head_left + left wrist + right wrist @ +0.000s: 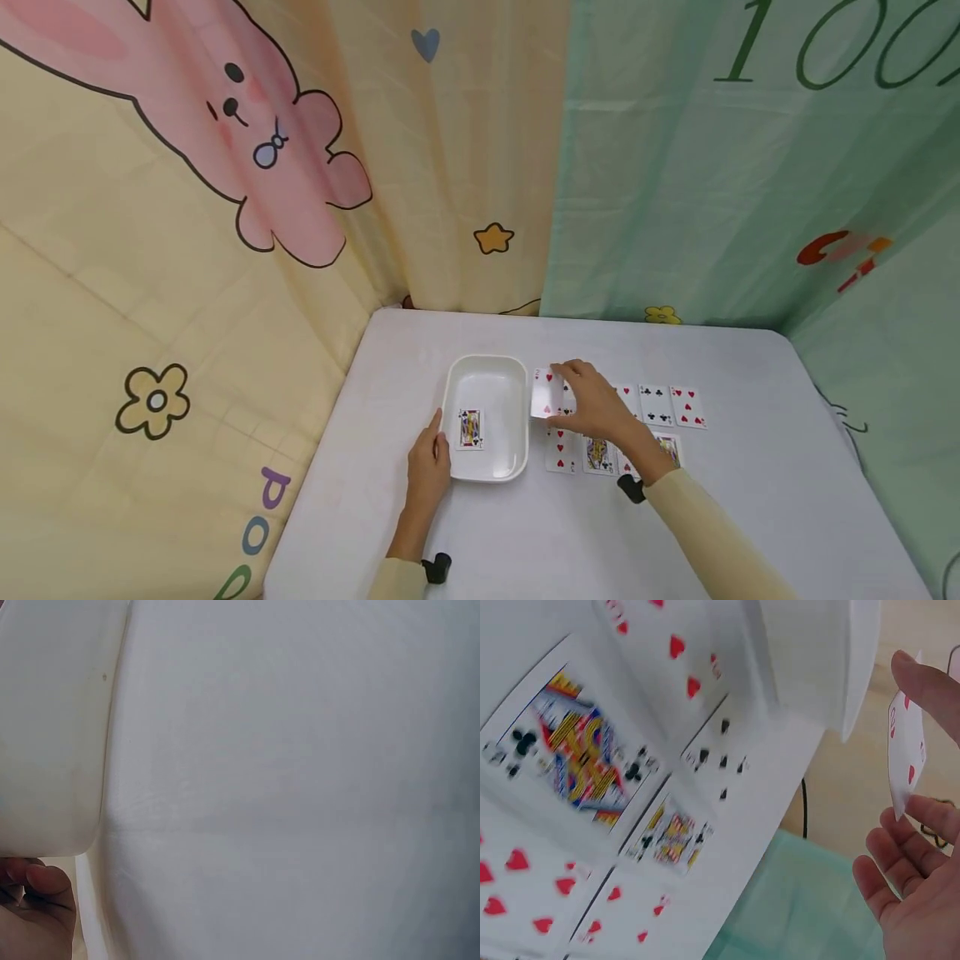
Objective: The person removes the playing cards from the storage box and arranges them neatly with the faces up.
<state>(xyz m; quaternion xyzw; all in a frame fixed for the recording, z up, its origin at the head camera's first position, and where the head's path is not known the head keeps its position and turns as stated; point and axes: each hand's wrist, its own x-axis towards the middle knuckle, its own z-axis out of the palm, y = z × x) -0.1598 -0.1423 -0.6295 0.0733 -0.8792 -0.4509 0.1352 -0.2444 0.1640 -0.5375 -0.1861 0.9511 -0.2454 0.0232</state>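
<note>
My right hand [597, 406] pinches a two of hearts [546, 393] by its ends, between thumb and fingers. The right wrist view shows this card [906, 754] nearly edge-on in the hand, raised off the table. A white plastic tray [491, 385] stands just to the left of it, with a face card [470, 430] lying face up inside. At the tray's left side, my left hand [430, 462] grips the rim. In the left wrist view, curled fingers [49, 881] meet the tray's edge [56, 735]; the rest of that hand is out of frame.
Two rows of face-up cards lie right of the tray, partly covered by my right hand and forearm. They include a club king [585, 757], a heart card [688, 407] and a club card [656, 405]. Printed curtains [450, 167] hang behind the white table [540, 542].
</note>
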